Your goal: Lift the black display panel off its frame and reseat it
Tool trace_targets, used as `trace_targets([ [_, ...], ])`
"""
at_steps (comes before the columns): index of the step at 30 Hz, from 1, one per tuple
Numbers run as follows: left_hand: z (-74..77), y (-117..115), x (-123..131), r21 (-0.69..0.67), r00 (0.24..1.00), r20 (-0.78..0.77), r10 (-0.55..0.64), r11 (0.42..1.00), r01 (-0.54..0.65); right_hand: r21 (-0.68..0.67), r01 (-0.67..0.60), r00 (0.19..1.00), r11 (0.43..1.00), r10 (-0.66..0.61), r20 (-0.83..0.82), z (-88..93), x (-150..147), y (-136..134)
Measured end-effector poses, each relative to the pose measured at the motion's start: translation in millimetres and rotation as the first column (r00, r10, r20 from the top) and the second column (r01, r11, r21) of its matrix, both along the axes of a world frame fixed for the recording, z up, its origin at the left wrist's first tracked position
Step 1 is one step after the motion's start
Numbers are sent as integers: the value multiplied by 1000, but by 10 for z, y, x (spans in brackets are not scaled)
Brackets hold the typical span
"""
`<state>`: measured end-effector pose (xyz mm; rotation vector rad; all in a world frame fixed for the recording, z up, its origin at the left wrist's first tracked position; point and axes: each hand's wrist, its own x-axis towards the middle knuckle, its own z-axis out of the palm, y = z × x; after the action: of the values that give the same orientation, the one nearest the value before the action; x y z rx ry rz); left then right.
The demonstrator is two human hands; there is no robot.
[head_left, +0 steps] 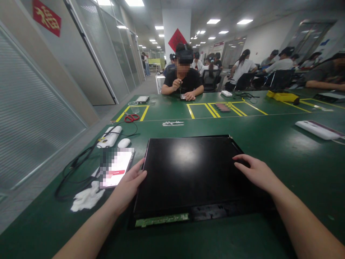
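A flat black LCD screen panel (185, 176) lies in front of me over a slightly larger black backing frame (229, 212). A strip of green circuit board (161, 220) shows along its near left edge. My left hand (134, 180) grips the panel's left edge, with the thumb along the rim and the fingers on the side. At the right edge, my right hand (252, 169) holds the panel with thumb and forefinger at its surface; its other fingers are hidden. A lit phone (118, 169) rests just left of my left hand.
Crumpled tissue (87, 197), black cables (78, 162), a white mouse (124, 143) and a white power strip (110, 136) lie left. Farther off are red-handled scissors (132, 118) and yellow tape lines (191, 111). A co-worker (183, 77) sits opposite. Another white strip (318, 129) lies right.
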<state>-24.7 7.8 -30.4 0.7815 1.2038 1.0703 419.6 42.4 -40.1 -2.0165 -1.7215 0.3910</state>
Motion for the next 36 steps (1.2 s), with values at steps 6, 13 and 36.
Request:
trace_targets([
  [6, 14, 16, 8, -22, 999, 36, 7, 1000, -6, 9, 12, 994, 1000, -11, -106, 22, -3, -10],
  [13, 76, -12, 39, -13, 998, 66, 0, 1000, 1, 55, -35, 973, 998, 46, -228, -14, 40, 2],
  [36, 107, -53, 68, 15, 996, 91, -15, 1000, 14, 3, -18, 996, 1000, 17, 88, -360, 480, 208],
])
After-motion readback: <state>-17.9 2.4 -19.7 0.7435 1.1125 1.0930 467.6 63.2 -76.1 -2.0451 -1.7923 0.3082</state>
